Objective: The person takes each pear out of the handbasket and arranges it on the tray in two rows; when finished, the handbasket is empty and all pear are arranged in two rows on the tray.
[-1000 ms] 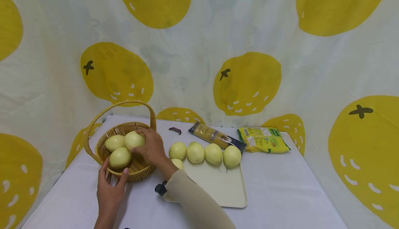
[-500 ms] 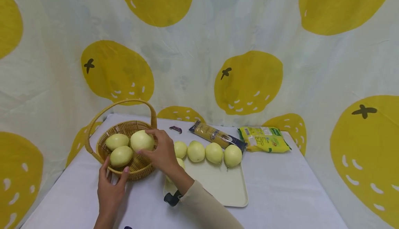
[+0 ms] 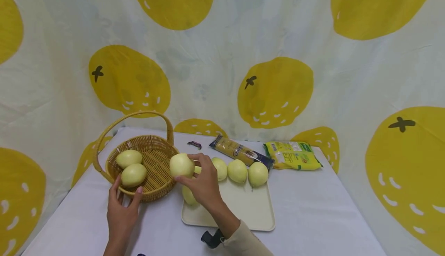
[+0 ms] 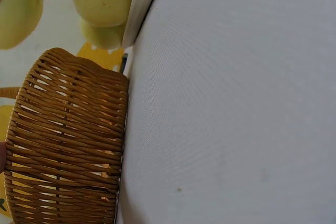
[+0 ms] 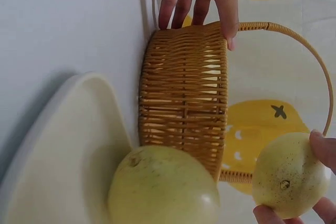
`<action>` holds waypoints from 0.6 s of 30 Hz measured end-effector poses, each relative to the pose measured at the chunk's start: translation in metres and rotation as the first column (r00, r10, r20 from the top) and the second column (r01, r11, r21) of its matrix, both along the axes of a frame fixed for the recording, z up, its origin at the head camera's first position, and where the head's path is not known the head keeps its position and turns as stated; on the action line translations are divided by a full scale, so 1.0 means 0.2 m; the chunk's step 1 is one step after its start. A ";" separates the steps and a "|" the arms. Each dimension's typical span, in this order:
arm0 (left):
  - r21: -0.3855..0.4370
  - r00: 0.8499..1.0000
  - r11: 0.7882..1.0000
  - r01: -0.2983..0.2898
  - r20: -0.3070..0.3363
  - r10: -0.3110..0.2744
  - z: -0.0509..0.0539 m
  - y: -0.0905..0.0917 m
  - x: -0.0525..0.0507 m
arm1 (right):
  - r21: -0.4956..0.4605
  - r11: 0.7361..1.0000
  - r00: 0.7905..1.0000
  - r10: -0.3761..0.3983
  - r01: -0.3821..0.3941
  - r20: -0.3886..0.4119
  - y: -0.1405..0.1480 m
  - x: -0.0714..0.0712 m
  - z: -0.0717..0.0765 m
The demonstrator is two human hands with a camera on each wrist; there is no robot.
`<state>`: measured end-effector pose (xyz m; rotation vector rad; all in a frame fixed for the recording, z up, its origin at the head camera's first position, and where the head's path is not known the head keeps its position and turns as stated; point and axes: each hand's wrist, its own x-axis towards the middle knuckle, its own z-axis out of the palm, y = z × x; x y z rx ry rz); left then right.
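My right hand (image 3: 204,182) holds a pale yellow-green pear (image 3: 182,165) in the air, thumb below and fingers at its far side, just beyond the basket's right rim. Its brown-speckled end shows in the right wrist view. My left hand (image 3: 121,215) touches the near left side of the round wicker basket (image 5: 184,87); its fingers lie fairly straight against the wall and rim. Two pears (image 3: 133,175) lie in the basket's left part. The cream tray (image 3: 243,213) carries several more pears (image 3: 237,171) along its back and left edges, some partly hidden behind my right hand.
A spaghetti packet (image 3: 240,151) lies behind the tray, with a yellow-green food bag (image 3: 293,156) to its right. Near the back edge lies a small purple wrapped item (image 3: 194,145). The basket's tall arched handle (image 3: 135,113) rises above it. A lemon-print curtain (image 3: 205,66) hangs behind the white-covered table (image 3: 313,217).
My right hand has lifted the pear out of the basket and moved it right, toward the tray. My left hand has stayed at the basket's rim.
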<state>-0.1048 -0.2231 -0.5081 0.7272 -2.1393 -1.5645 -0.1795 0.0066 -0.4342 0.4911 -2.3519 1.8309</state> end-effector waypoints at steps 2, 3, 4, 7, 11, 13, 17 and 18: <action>0.002 1.000 1.000 -0.004 0.006 0.003 0.00 0.00 0.00 | 0.000 1.000 0.999 -0.030 0.030 0.020 0.04 0.02 -0.01; 0.006 1.000 1.000 -0.003 0.004 0.003 0.00 0.00 0.00 | 0.000 0.999 0.999 -0.043 0.043 0.028 0.06 0.03 -0.02; 0.010 1.000 1.000 -0.004 0.005 0.004 0.00 0.00 0.00 | -0.003 0.999 0.998 -0.053 0.053 0.036 0.07 0.03 -0.02; 0.021 1.000 1.000 -0.004 0.008 0.004 0.00 0.00 0.00 | -0.011 0.997 0.996 -0.078 0.079 0.052 0.12 0.06 -0.04; 0.028 1.000 1.000 0.010 -0.001 -0.010 0.00 0.00 0.01 | -0.011 0.992 0.990 -0.126 0.127 0.059 0.19 0.07 -0.07; 0.028 1.000 0.999 0.015 -0.005 -0.015 0.00 0.00 0.00 | -0.002 0.988 0.986 -0.154 0.154 0.067 0.22 0.07 -0.09; 0.027 1.000 1.000 0.016 -0.009 -0.016 0.00 0.00 0.00 | 0.036 0.978 0.974 -0.209 0.207 0.088 0.28 0.09 -0.12; 0.027 1.000 1.000 0.015 -0.010 -0.015 0.00 -0.01 0.00 | 0.046 0.975 0.971 -0.220 0.217 0.092 0.29 0.09 -0.13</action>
